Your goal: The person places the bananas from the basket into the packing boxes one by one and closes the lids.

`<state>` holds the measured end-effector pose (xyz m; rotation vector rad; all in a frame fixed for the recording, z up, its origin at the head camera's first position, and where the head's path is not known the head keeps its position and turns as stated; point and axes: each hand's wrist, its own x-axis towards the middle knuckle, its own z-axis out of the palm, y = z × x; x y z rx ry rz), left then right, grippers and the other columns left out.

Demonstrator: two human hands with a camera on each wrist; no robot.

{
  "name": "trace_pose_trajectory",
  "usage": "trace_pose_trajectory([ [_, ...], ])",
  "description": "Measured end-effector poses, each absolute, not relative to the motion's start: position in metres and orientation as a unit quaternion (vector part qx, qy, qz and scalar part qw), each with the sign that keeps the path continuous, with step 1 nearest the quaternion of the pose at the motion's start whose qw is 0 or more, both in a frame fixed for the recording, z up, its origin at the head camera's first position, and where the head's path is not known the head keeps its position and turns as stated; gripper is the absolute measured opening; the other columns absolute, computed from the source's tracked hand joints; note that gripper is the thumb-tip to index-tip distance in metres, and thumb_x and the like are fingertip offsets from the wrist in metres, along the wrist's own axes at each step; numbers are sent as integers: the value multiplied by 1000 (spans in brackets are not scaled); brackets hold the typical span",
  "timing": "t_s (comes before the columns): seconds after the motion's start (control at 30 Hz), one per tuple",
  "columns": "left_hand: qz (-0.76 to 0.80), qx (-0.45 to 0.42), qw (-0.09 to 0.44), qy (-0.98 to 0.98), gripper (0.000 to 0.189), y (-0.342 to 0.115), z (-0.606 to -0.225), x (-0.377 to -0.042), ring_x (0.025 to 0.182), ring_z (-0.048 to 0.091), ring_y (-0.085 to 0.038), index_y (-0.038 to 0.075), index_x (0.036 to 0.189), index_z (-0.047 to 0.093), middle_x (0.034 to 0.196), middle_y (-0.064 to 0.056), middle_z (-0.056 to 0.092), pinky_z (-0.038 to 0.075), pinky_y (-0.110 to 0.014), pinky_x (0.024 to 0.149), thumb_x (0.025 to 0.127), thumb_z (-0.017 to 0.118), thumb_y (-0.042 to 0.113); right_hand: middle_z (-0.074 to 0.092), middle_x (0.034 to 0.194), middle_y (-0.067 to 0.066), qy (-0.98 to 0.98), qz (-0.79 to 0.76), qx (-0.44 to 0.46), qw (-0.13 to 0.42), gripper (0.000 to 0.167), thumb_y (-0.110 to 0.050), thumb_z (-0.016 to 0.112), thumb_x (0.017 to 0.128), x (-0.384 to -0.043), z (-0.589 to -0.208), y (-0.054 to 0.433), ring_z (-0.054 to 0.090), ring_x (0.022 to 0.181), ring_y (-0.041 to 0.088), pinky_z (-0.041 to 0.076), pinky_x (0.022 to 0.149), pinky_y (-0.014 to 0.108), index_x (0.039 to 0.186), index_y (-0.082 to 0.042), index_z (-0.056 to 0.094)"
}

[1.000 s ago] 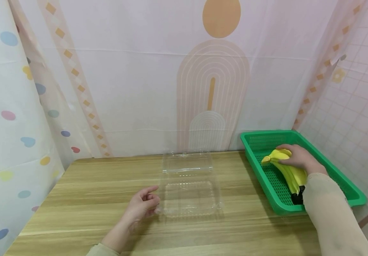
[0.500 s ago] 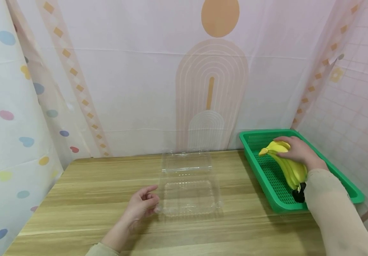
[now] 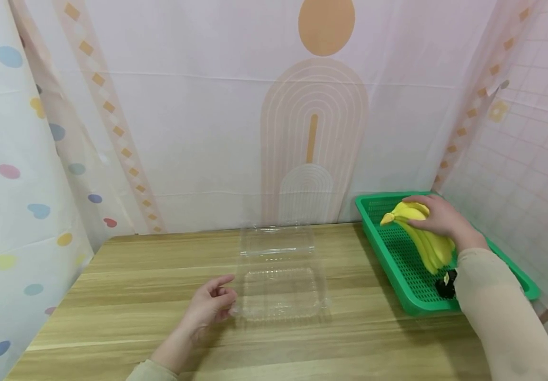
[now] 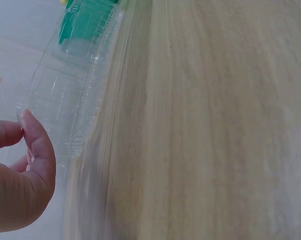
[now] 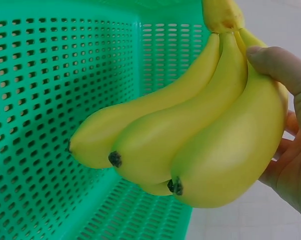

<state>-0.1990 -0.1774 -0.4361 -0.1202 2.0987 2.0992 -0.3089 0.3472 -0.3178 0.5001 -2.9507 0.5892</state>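
a person's right hand (image 3: 438,217) grips a bunch of curved, smooth-skinned yellow bananas with green-tinged sides (image 3: 426,243) near its upper end, the bunch hanging tilted above the floor of a green, perforated plastic basket (image 3: 382,254) at the right of the scene. the right-wrist view shows the thumb against the bananas close to their shared stem, the other fingers partly hidden behind the fruit, and dark tips at the lower ends; the stem points up and to the left in the head view. in the near part of the basket, just below the bananas, lies a small black object with a pale patch (image 3: 445,286), partly covered by the beige right sleeve (image 3: 502,307).

at centre, a clear, hinged plastic container (image 3: 280,293) lies open on a light wood-grain table (image 3: 126,296), its base near and its lid (image 3: 278,241) far. the person's left hand (image 3: 209,302) is at the left edge of the base, thumb and forefinger pinching the thin rim in the left-wrist view.

behind the table hangs a pale pink and white cloth printed with arches (image 3: 319,100); at far left hangs a white cloth with coloured spots (image 3: 11,211).
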Motion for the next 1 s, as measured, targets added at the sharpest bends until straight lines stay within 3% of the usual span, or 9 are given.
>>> trace_pose_trajectory([
  [0.4,708,-39,85,700,56,-178,-436,-198,72,55,-15,-7,145,40,95,-7,54,53,-24,63,93,62,-5,40,140,32,-961,195,181,74,56,-23,70,93,-296,-294,328,37,126,52,32,99,71,143,-6,50],
  [1.0,718,-43,86,689,56,-177,-437,-199,72,56,-16,-7,145,40,94,-8,53,53,-24,64,93,60,-7,54,125,21,-927,172,291,165,49,-14,77,85,-281,-273,279,50,108,37,46,85,54,132,-12,62],
])
